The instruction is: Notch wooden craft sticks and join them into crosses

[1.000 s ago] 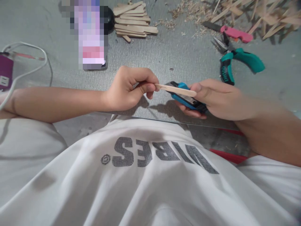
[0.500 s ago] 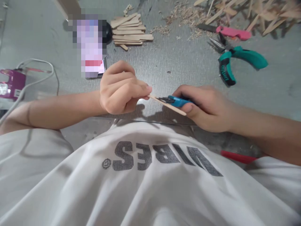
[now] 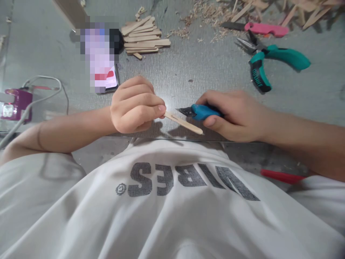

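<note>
My left hand point(image 3: 137, 106) pinches one end of a wooden craft stick point(image 3: 185, 125) between thumb and forefinger. The stick slants down to the right, and a small notch or raised sliver shows near the pinched end. My right hand point(image 3: 234, 113) is wrapped round the blue handle of a utility knife point(image 3: 201, 112). Its dark blade end points left, just above the stick and apart from it. Both hands are over the near edge of the grey table point(image 3: 167, 72).
A stack of craft sticks point(image 3: 145, 37) lies at the back beside a partly blurred phone point(image 3: 111, 81). Wood shavings point(image 3: 205, 18), a pink-handled knife point(image 3: 266, 29) and green-handled pliers point(image 3: 288, 57) lie back right. At left are a purple plug block point(image 3: 23, 102) and a cable point(image 3: 63, 86).
The knife blade has come off the stick and now stands apart above it. My left hand and the stick have shifted slightly left, and the stick's cut mark is exposed.
</note>
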The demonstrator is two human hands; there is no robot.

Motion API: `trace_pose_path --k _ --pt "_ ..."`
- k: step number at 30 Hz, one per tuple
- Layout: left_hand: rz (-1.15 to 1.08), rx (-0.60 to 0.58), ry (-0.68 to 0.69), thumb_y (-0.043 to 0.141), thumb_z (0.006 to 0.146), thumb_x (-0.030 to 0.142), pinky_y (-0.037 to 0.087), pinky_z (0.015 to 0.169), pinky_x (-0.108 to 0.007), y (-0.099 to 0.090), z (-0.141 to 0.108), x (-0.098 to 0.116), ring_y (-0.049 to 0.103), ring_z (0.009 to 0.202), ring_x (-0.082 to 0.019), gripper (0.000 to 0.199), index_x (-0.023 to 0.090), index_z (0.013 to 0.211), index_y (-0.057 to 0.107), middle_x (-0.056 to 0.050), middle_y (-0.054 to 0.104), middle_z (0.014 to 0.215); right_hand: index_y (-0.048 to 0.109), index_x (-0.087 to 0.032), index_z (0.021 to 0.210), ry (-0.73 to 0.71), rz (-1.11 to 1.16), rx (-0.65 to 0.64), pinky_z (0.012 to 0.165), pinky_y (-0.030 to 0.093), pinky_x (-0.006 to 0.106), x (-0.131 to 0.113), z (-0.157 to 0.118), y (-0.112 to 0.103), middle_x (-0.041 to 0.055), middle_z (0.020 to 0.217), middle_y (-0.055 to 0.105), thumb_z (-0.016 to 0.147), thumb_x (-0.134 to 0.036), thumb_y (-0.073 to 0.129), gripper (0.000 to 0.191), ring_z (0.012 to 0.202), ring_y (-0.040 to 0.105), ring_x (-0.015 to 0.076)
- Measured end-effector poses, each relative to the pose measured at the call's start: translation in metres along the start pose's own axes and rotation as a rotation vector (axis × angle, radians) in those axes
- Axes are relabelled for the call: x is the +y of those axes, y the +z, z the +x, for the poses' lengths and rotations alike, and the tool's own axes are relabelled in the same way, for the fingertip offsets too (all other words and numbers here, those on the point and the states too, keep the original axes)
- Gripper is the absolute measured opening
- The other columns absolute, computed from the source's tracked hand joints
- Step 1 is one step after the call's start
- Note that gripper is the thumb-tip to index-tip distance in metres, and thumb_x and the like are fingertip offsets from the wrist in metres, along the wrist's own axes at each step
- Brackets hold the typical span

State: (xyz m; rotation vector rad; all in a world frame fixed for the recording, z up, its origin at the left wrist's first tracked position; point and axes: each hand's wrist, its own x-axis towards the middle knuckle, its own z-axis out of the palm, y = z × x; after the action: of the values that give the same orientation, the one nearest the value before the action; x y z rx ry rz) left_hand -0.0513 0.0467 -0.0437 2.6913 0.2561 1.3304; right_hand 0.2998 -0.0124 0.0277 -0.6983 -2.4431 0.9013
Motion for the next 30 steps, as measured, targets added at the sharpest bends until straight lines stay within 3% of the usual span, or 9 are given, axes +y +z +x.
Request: trace_pose_path --k 2,6,8,12,18,23,27,30 --pt "0.0 -0.051 0.049 0.064 0.125 0.073 0.07 0.081 -0.048 -0.003 -0.003 -0.004 0.08 0.08 -0.024 0.054 0.033 0.09 0.076 -0.003 0.077 0.08 0.063 -0.03 0.117 -0.035 -0.035 -0.026 0.063 0.038 0.038 0.004 0.0 -0.005 -0.0019 0.083 0.07 0.133 -0.086 0.047 0.06 0.066 0.065 0.0191" --pt "-0.012 -0.038 0.184 0.06 0.126 0.065 0.072 0.083 -0.048 -0.004 0.001 -0.005 0.082 0.082 -0.024 0.051 0.032 0.091 0.077 -0.004 0.081 0.086 0.069 -0.031 0.118 -0.071 -0.08 -0.067 0.067 0.042 0.042 0.01 -0.002 -0.008 0.0015 0.087 0.074 0.131 -0.086 0.048 0.06 0.072 0.067 0.0231" --pt "-0.033 -0.052 0.129 0.057 0.126 0.071 0.071 0.081 -0.049 -0.001 0.003 -0.002 0.082 0.079 -0.025 0.058 0.032 0.087 0.076 -0.003 0.078 0.08 0.072 -0.032 0.121 -0.093 -0.103 -0.084 0.068 0.042 0.043 0.013 -0.002 -0.007 0.0024 0.089 0.076 0.13 -0.086 0.049 0.06 0.073 0.068 0.0245" --pt "-0.046 -0.105 -0.123 0.054 0.122 0.092 0.073 0.081 -0.052 0.005 0.005 0.004 0.081 0.073 -0.025 0.079 0.03 0.075 0.067 -0.003 0.073 0.072 0.075 -0.032 0.121 -0.085 -0.154 -0.088 0.069 0.04 0.045 0.015 -0.003 -0.006 0.0048 0.092 0.077 0.129 -0.09 0.044 0.066 0.075 0.067 0.0266" --pt "-0.141 -0.085 -0.039 0.056 0.125 0.085 0.072 0.078 -0.05 0.006 0.005 0.004 0.077 0.069 -0.023 0.077 0.029 0.073 0.065 -0.002 0.075 0.072 0.076 -0.034 0.121 -0.033 -0.156 -0.116 0.07 0.038 0.046 0.017 -0.003 -0.004 0.0057 0.091 0.075 0.126 -0.096 0.039 0.073 0.078 0.066 0.0285" --pt "-0.153 -0.046 -0.199 0.064 0.121 0.089 0.071 0.079 -0.053 0.004 0.003 0.009 0.072 0.064 -0.023 0.077 0.03 0.072 0.062 -0.002 0.073 0.07 0.075 -0.031 0.121 -0.039 -0.148 -0.104 0.069 0.038 0.043 0.016 -0.003 0.004 0.0041 0.088 0.073 0.127 -0.096 0.039 0.074 0.076 0.067 0.0269" --pt "-0.094 0.024 0.092 0.07 0.122 0.067 0.064 0.068 -0.046 0.004 0.007 0.017 0.067 0.061 -0.021 0.054 0.032 0.08 0.067 0.001 0.072 0.072 0.067 -0.03 0.12 0.009 -0.144 -0.015 0.065 0.035 0.04 0.01 -0.002 0.006 -0.0003 0.084 0.069 0.133 -0.088 0.036 0.067 0.067 0.06 0.0216" --pt "0.067 0.063 0.177 0.071 0.121 0.065 0.063 0.066 -0.044 0.006 0.01 0.02 0.066 0.062 -0.021 0.046 0.034 0.088 0.071 0.001 0.071 0.073 0.063 -0.031 0.118 0.007 -0.122 0.055 0.063 0.035 0.039 0.01 -0.002 0.003 -0.0038 0.081 0.067 0.136 -0.083 0.037 0.061 0.062 0.057 0.0185"
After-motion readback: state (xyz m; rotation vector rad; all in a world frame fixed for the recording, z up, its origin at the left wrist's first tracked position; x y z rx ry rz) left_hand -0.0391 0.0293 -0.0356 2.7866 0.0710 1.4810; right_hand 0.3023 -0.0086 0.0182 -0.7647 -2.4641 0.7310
